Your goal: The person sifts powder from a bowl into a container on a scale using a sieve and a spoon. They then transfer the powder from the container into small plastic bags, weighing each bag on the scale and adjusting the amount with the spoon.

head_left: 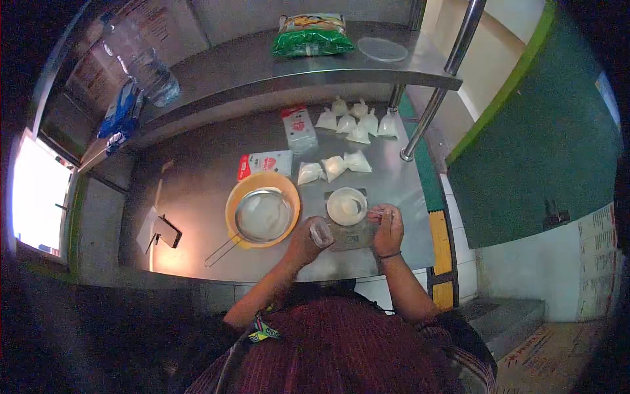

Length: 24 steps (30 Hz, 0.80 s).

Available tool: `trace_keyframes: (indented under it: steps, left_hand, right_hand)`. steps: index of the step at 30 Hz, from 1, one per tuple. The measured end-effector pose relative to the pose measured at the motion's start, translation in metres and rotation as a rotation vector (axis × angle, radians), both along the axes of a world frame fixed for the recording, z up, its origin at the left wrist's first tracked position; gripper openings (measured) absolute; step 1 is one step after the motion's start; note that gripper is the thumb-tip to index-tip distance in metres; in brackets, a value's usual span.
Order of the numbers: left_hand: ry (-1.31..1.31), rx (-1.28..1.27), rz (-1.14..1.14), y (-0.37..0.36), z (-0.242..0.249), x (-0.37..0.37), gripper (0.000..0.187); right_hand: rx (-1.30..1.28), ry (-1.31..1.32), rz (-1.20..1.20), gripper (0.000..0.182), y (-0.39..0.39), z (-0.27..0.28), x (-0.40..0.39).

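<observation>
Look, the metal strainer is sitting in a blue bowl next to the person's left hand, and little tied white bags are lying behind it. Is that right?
Not quite. The bowl under the metal strainer is orange-yellow, not blue, as the head view shows. The rest holds: it sits beside the left hand, and little tied white bags lie behind it on the steel table.

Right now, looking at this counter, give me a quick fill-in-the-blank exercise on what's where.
1. The metal sieve sits inside a bowl coloured ____.
2. The left hand holds a small clear ____.
3. The green packet lies on the upper ____, beside a round clear lid.
4. The small white dish rests on a digital ____.

Missing words: orange; bag; shelf; scale
</observation>
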State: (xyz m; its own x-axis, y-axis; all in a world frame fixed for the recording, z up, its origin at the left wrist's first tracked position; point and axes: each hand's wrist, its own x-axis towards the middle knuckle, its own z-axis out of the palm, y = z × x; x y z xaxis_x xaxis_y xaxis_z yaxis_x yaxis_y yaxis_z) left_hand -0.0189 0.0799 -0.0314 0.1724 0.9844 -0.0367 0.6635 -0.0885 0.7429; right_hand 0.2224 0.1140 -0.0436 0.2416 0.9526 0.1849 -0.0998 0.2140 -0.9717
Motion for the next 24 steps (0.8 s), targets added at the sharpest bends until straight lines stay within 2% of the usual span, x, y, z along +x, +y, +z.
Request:
trace_keyframes:
  steps: [3,6,10,12,15,17,18,21,24]
  left_hand:
    - [-0.133,0.095,0.031,0.005,-0.010,0.003,0.052]
    - [-0.102,0.083,0.035,0.008,0.001,0.005,0.046]
    - [-0.101,0.014,0.061,0.019,0.007,0.006,0.042]
    - [0.056,-0.019,0.063,0.023,0.018,0.011,0.040]
    - [-0.086,0.120,0.107,0.025,0.008,0.010,0.042]
    - [-0.007,0.077,0.119,0.027,0.011,0.013,0.043]
    - [0.073,0.034,0.129,0.029,0.014,0.014,0.045]
    - [0.059,-0.042,0.136,0.036,0.020,0.014,0.048]
    - [0.037,0.048,0.153,0.035,0.024,0.013,0.046]
  right_hand:
    - [-0.025,-0.060,0.011,0.033,0.001,0.006,0.000]
    - [-0.007,-0.063,-0.014,0.033,0.007,0.001,0.001]
    - [-0.031,0.116,-0.015,0.032,0.010,-0.003,0.003]
    - [-0.061,0.187,-0.027,0.032,0.012,0.000,0.005]
    - [-0.085,0.301,-0.060,0.032,0.014,0.001,0.010]
    - [-0.172,0.425,-0.080,0.034,0.019,0.000,0.013]
    - [-0.172,0.424,-0.080,0.034,0.020,-0.003,0.014]
    - [-0.147,0.433,-0.073,0.034,0.023,-0.004,0.015]
    - [-0.171,0.518,-0.087,0.029,0.021,0.009,0.012]
